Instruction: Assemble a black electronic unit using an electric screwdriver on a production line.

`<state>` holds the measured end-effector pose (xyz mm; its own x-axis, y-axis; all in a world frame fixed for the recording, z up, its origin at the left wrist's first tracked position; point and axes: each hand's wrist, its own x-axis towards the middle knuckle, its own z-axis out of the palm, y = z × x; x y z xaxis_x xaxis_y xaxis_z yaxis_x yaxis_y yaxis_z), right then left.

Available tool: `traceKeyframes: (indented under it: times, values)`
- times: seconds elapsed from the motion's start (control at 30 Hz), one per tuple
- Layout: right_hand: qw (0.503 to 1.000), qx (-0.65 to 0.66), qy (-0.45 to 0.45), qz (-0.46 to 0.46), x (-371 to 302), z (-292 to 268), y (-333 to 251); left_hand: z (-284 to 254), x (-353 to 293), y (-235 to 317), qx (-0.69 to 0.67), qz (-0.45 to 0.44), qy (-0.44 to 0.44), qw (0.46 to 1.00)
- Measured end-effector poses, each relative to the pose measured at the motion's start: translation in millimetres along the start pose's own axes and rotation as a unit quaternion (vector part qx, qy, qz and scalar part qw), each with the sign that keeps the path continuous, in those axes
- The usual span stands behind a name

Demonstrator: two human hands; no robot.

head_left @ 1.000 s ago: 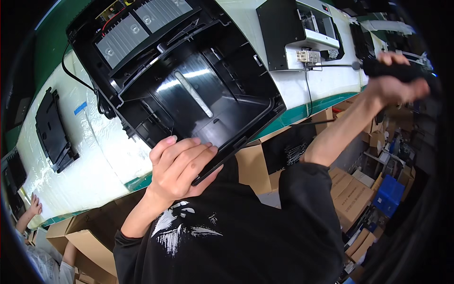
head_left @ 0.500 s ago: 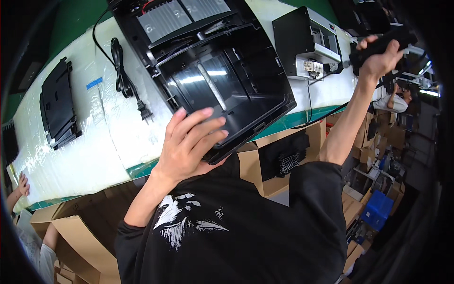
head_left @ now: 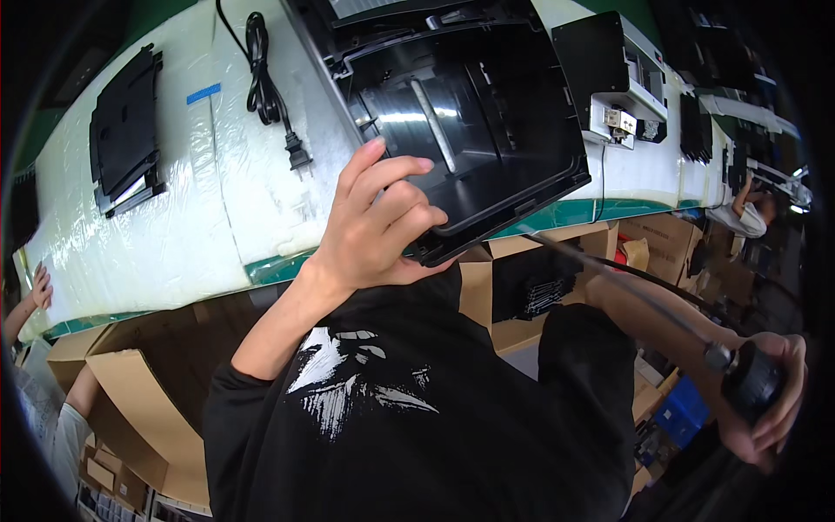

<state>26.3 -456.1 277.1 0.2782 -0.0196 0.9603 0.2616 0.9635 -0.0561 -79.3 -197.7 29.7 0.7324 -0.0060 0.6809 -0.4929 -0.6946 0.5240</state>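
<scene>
Down and away from the bench has gone the right hand [head_left: 770,396]: half a second ago it was raised near the bench's far right end, and it now hangs low, off the bench, well below its front edge. Its fingers are wrapped tight round the black cylindrical grip of a power screwdriver [head_left: 746,378], whose long thin shaft [head_left: 626,287] slants up toward the bench's front edge. The view has shifted too, so the big housing sits more to the middle.

Covering most of the scene, the long bench [head_left: 174,235] is wrapped in white foam sheet, with a green strip along its front edge. On it, overhanging the front edge, rests the large black plastic housing [head_left: 470,113], glossy inside with a pale ridge down its middle. The left hand [head_left: 383,217] grips this housing at its near left corner, fingers curled over the rim and pressing on the inner wall, thumb hidden beneath.

Toward the bench's left end lies a flat black plastic panel [head_left: 126,130]. Near the right end stands a black and white box-shaped machine [head_left: 617,78]. Between panel and housing lies a coiled black power cord with plug [head_left: 270,87], and a small strip of blue tape [head_left: 203,93] sits just left of it. Brown cardboard boxes [head_left: 148,383] stand below the bench. Another person's hand [head_left: 39,287] shows at the bench's left end.
</scene>
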Motion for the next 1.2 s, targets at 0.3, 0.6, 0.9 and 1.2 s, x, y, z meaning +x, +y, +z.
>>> traceKeyframes:
  times: [0.3,0.6,0.9,1.2]
  values:
    - [0.991,-0.04,0.032,-0.12,-18,-9,-8,-6,3,5,-0.009,-0.011,-0.009,1.0]
    - [0.907,-0.234,0.039,0.348,-102,29,80,-5,2,3,-0.002,-0.012,-0.017,1.0]
    - [0.868,-0.242,-0.022,0.433,-110,32,85,-2,5,5,0.003,-0.008,-0.006,1.0]
    - [0.83,-0.236,-0.086,0.498,-119,32,99,3,8,9,-0.002,-0.025,-0.012,1.0]
